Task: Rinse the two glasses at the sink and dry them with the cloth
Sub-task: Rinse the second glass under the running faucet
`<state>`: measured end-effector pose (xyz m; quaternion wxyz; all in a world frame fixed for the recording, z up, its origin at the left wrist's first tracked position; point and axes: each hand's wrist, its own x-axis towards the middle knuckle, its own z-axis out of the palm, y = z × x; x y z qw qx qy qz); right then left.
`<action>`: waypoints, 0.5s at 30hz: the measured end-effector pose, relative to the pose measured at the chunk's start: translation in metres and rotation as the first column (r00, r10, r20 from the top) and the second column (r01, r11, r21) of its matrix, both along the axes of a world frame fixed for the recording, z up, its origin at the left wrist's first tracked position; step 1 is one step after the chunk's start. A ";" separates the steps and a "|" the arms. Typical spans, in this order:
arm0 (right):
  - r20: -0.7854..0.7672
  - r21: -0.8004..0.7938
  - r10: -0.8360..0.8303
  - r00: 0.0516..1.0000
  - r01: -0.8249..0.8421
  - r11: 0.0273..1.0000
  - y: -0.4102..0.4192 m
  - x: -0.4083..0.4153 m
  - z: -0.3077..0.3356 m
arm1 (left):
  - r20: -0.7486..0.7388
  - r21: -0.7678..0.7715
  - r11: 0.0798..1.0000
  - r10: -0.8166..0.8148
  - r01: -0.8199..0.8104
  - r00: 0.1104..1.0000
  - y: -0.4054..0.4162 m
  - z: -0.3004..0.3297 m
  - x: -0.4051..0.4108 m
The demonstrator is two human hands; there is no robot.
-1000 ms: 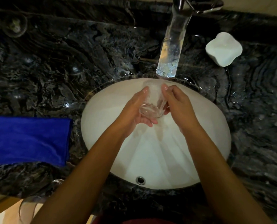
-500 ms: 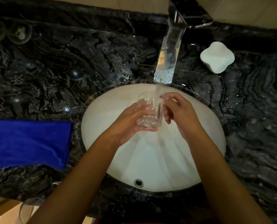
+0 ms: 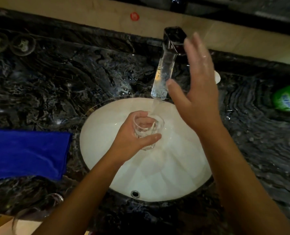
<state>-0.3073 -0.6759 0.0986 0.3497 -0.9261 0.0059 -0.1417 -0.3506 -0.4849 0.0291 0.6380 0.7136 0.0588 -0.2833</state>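
A folded blue cloth lies left of the left hand, which grips a clear faceted glass (under the running water); the right hand, fingers spread, hovers beside the chrome tap.

- A dark marbled stone countertop with pale veining, wet with droplets near the faucet.
- A white oval sink basin is set into it — an overflow hole sits at its near rim.
- A folded blue cloth lies flat, left of the basin.
- A clear glass stands at the near left edge.
- A green bottle lies far right.
- A chrome faucet rises behind the basin.
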 end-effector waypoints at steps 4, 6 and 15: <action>-0.029 -0.049 0.006 1.000 -0.007 0.999 0.004 -0.001 -0.008 | 0.079 0.060 0.997 0.043 -0.047 0.996 0.009 0.007 -0.017; -0.027 -0.062 -0.005 1.000 0.003 0.998 0.003 -0.005 -0.011 | 0.103 0.064 0.994 0.079 -0.085 0.992 0.013 0.011 -0.027; -0.177 -0.205 0.053 0.983 -0.089 0.975 -0.011 -0.022 -0.012 | 0.239 0.047 0.960 0.257 -0.276 0.936 0.015 0.046 -0.067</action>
